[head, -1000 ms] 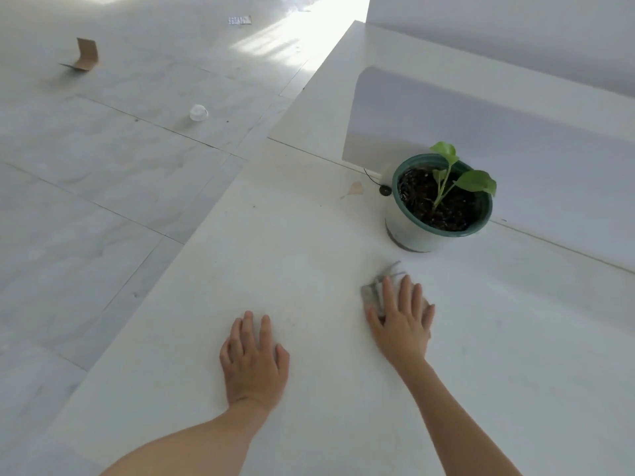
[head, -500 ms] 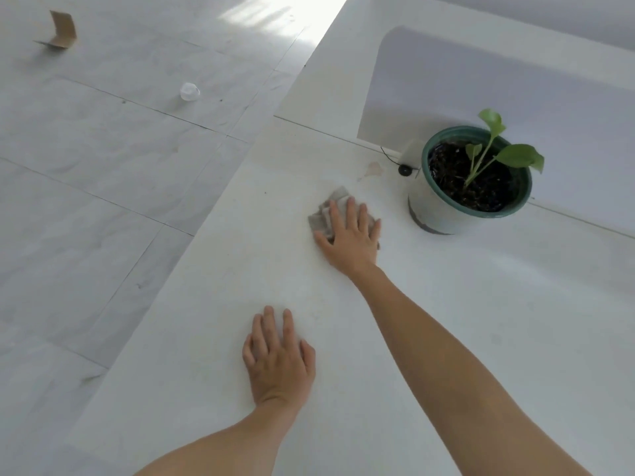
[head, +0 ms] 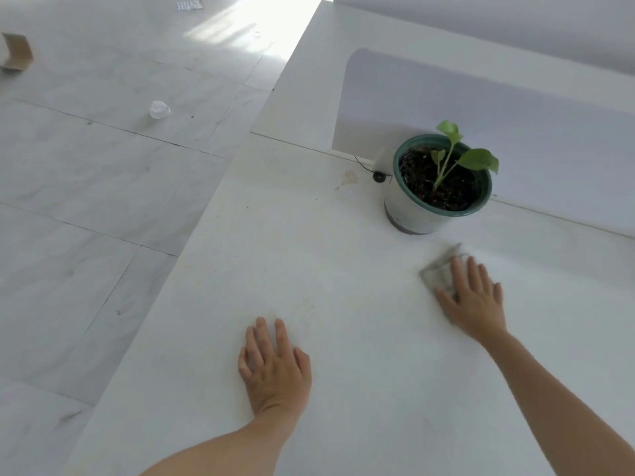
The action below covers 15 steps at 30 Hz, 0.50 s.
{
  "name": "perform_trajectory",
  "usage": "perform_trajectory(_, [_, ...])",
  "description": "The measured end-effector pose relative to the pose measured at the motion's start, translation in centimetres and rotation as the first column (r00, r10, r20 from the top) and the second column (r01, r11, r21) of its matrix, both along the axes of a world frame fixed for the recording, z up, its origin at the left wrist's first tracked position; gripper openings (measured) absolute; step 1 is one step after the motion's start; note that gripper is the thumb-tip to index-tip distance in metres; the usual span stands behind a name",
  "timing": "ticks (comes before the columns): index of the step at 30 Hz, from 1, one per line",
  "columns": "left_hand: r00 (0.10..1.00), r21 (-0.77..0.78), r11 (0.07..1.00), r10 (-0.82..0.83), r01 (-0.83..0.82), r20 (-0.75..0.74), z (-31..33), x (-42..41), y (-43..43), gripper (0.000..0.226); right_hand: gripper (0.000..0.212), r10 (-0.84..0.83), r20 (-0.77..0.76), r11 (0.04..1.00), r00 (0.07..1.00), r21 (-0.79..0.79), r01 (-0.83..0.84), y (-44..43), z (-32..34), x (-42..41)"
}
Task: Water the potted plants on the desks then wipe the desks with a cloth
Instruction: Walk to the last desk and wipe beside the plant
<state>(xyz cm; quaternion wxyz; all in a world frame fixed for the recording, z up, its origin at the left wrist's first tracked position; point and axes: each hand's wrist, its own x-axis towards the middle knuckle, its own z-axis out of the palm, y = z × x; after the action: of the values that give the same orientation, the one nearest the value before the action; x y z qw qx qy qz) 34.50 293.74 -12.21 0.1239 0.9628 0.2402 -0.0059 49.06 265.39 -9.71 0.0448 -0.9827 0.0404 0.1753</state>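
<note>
A small green plant grows in a green-rimmed grey pot point(head: 412, 214) that stands on the white desk point(head: 309, 269) against the divider panel. My right hand point(head: 474, 300) lies flat with straight fingers on a grey cloth point(head: 438, 271), pressing it to the desk just in front of and right of the pot. The cloth is blurred and mostly under my fingers. My left hand point(head: 275, 369) rests flat on the desk nearer to me, holding nothing.
A pale divider panel point(head: 515, 108) rises behind the pot. A black round object on a thin wire point(head: 378, 176) and a brownish stain point(head: 349, 178) lie left of the pot. The desk's left edge drops to a tiled floor with a plastic cup point(head: 159, 109) and cardboard point(head: 15, 51).
My right hand has slid the cloth from the spot left of the pot back toward me and to the right, in front of the pot. My left hand stays flat on the desk.
</note>
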Motion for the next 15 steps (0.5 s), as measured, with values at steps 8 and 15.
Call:
perform_trajectory(8, [1.0,0.013,1.0,-0.001,0.002,-0.031,-0.2,0.1,0.0,0.057,0.07,-0.5,0.035,0.859,0.865,0.149,0.49,3.7,-0.2,3.6])
perform_trajectory(15, [0.999,-0.015,1.0,0.001,-0.002,-0.044,0.2,0.2,-0.1,0.057,0.066,-0.274,0.042,0.958,0.961,0.1,0.269,8.2,-0.7,-1.2])
